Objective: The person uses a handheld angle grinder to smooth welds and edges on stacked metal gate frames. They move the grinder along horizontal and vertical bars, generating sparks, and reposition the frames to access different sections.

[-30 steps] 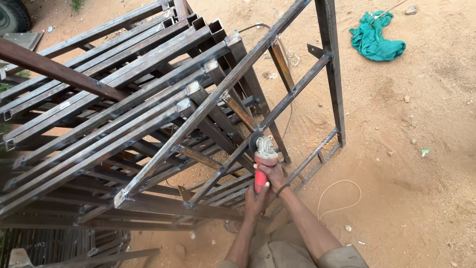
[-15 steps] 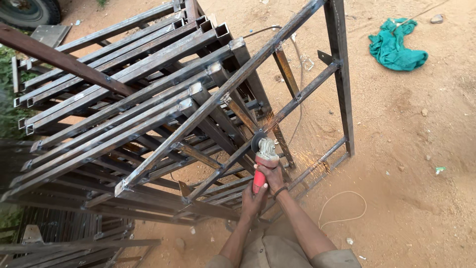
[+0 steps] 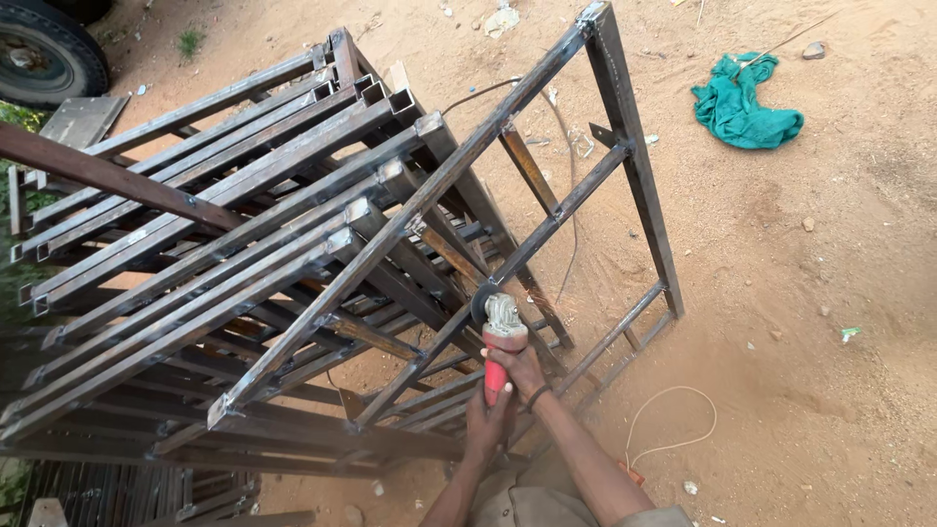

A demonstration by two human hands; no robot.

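A red-handled angle grinder (image 3: pixel 500 337) is held with its disc against a diagonal bar of a steel frame (image 3: pixel 586 195). My right hand (image 3: pixel 522 369) wraps the grinder body just behind the silver head. Lower down, my left hand (image 3: pixel 485 426) grips the rear of the red handle. The frame leans upright against a stack of several similar welded square-tube frames (image 3: pixel 224 254).
Sandy ground lies to the right, with a crumpled green cloth (image 3: pixel 742 102) at the far right and a white cord loop (image 3: pixel 673 420) near my right arm. A vehicle tyre (image 3: pixel 44 54) sits at the top left, and a grey slab (image 3: pixel 83 119) beside it.
The view has shifted a little; the grinder stays on the same bar. Faint sparks seen half a second ago near the disc are no longer visible.
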